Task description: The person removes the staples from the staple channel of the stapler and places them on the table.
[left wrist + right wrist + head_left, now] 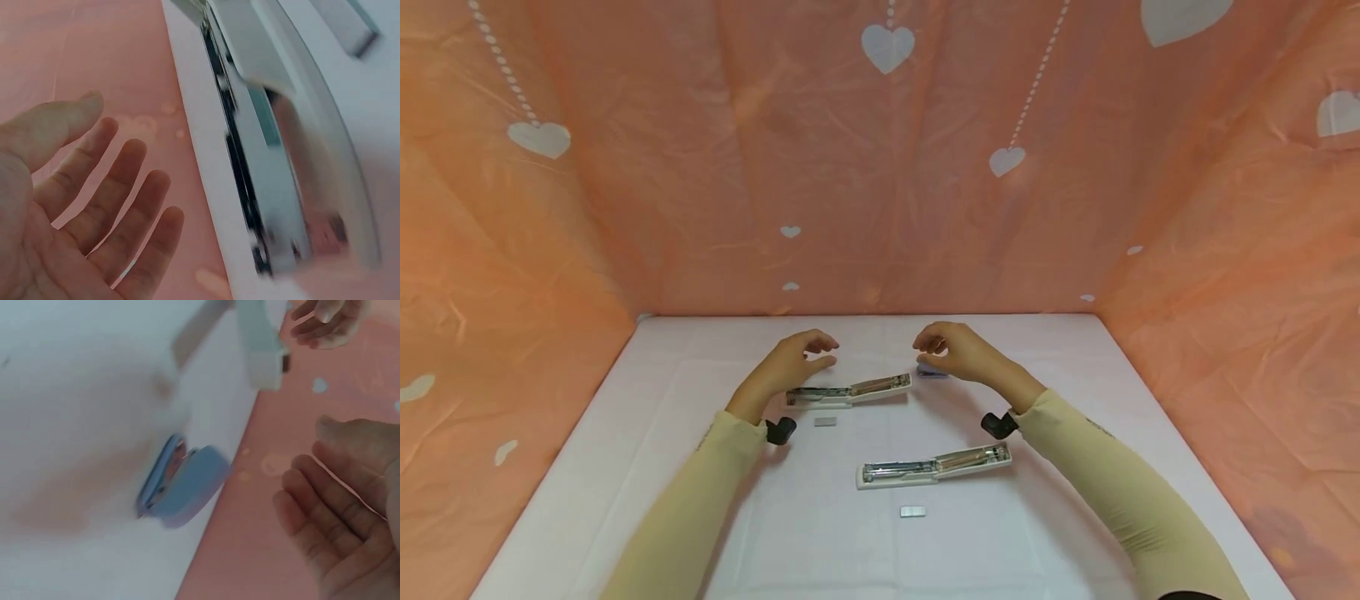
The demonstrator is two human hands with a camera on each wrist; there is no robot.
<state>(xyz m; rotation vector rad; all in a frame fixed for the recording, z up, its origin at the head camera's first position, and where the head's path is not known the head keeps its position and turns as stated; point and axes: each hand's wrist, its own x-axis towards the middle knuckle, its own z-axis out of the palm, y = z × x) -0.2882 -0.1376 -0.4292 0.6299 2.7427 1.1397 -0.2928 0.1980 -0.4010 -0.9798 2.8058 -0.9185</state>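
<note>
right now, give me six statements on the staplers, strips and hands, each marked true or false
1. The far white stapler and near white stapler both lie open. True.
2. The blue stapler is closer to the right hand than to the left hand. True.
3. The right hand grips the blue stapler. False: it holds nothing.
4. A far strip and a near strip lie on the table. True.
5. The left hand pinches the far strip. False: it holds nothing.
6. The far white stapler sits further right than the near one. False: it sits further left.
</note>
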